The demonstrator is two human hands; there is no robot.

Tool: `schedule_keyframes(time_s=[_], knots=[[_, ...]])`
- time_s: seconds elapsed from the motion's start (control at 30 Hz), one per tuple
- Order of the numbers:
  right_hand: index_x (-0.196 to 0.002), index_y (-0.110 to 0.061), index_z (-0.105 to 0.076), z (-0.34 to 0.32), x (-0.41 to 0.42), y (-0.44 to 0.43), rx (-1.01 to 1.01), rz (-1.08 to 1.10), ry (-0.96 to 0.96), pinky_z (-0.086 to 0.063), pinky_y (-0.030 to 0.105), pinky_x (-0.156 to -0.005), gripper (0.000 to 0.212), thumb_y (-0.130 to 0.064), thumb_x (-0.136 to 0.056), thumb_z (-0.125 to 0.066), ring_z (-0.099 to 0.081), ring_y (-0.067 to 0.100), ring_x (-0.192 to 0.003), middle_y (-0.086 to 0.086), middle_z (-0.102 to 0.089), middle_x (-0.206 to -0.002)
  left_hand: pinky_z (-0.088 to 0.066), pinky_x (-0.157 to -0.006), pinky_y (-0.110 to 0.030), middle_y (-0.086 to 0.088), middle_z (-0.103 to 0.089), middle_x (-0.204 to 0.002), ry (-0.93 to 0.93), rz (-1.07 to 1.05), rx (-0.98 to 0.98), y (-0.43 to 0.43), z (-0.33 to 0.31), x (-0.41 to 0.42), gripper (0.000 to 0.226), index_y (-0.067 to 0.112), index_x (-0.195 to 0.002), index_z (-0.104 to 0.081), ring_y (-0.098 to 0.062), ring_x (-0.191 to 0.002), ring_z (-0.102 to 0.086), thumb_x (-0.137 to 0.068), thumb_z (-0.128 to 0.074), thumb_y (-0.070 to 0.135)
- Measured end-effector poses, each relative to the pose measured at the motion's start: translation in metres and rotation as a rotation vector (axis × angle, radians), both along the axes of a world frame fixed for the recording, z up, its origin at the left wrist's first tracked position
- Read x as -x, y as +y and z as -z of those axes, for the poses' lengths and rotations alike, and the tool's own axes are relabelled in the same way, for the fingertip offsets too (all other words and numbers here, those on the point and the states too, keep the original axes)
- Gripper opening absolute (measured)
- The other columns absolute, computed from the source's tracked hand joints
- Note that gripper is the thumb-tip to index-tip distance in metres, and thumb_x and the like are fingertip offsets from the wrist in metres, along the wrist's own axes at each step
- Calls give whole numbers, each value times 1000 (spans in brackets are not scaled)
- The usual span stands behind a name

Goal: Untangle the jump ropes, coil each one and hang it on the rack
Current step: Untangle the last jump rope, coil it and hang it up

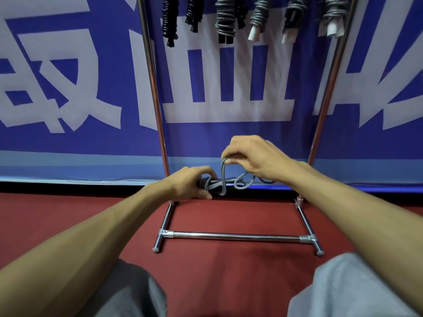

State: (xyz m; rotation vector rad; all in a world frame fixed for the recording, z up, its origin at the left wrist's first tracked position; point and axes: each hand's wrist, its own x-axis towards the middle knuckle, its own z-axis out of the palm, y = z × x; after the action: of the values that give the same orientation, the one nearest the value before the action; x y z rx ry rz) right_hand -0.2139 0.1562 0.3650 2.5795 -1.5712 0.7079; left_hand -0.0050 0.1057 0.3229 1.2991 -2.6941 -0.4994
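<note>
In front of the rack (237, 236), a coiled grey jump rope (211, 184) is gripped by the left hand (190, 183); its loose loop is pinched by the right hand (249, 156). Coiled ropes (225, 17) hang above.

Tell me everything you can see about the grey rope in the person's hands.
The grey cord jump rope is partly coiled: a tight bundle of strands lies sideways in the left hand, which grips it. One upright loop rises to the right hand, whose fingertips pinch its top. Loose curls trail right beneath that hand.
</note>
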Motion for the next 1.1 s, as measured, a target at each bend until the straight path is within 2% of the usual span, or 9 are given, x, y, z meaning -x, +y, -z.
schedule_keyframes(time_s=[0.17,0.3,0.43,0.53,0.6,0.67,0.77,0.87,1.1], knots=[[-82,-26,-71,-3,6,3,39,218,-118,-36,27,-65,20,-46,-77,-75,-56,12,-75,-11,-62,-73,-45,-77,-18,3,-66,-103,10,155,-52,15,0,15,49,27,-132,-53,-14,-89,-59,-87,-71,26],[-78,-26,-71,3,21,-1,-14,407,-244,-39,29,-68,32,-57,-74,-73,-60,16,-78,-6,-68,-74,-37,-75,-3,18,-60,-100,74,161,-61,24,-8,20,47,29,-130,-50,5,-85,-56,-88,-70,35],[-70,-22,-66,10,19,-2,-106,485,-302,-40,30,-63,41,-62,-74,-70,-59,17,-72,-2,-66,-68,-47,-85,-24,17,-67,-94,302,74,-216,30,-15,26,44,41,-106,-64,-5,-88,-61,-71,-73,65],[-65,-16,-62,15,19,-7,-183,521,-333,-47,32,-60,29,-38,-82,-69,-60,28,-68,1,-61,-61,-45,-70,-27,10,-64,-72,528,41,-360,35,-23,27,21,27,-87,-68,-10,-69,-56,-81,-74,45],[-64,-8,-60,16,22,-9,-243,503,-428,-51,34,-58,31,-31,-82,-70,-58,29,-60,4,-60,-57,-46,-64,-27,3,-66,-72,663,-32,-390,37,-30,26,10,18,-87,-64,-14,-68,-56,-92,-65,26],[-66,-4,-64,16,22,-8,-316,463,-519,-47,27,-54,46,-47,-77,-76,-53,20,-53,8,-64,-62,-46,-58,-26,-3,-66,-73,806,-132,-387,35,-34,24,14,14,-84,-61,-18,-62,-54,-96,-54,17],[-66,-8,-63,22,13,-5,-399,407,-426,-46,20,-53,35,-37,-73,-81,-52,9,-46,5,-65,-58,-41,-46,-18,-6,-61,-68,988,-299,-408,29,-42,19,19,11,-85,-59,-17,-50,-48,-96,-46,21],[-72,-9,-59,30,-3,-2,-489,310,-405,-40,14,-43,24,-17,-73,-81,-46,3,-37,-8,-53,-43,-44,-47,-22,-6,-60,-69,1106,-430,-457,23,-43,19,26,12,-86,-63,-18,-53,-47,-94,-44,28],[-96,-13,-53,36,-2,2,-587,202,-448,-43,18,-42,25,-15,-84,-75,-60,9,-44,-4,-63,-58,-23,-37,-15,4,-36,-40,1341,-816,-442,-10,-28,-2,38,17,-62,-48,-12,-31,-29,-97,-44,31]])
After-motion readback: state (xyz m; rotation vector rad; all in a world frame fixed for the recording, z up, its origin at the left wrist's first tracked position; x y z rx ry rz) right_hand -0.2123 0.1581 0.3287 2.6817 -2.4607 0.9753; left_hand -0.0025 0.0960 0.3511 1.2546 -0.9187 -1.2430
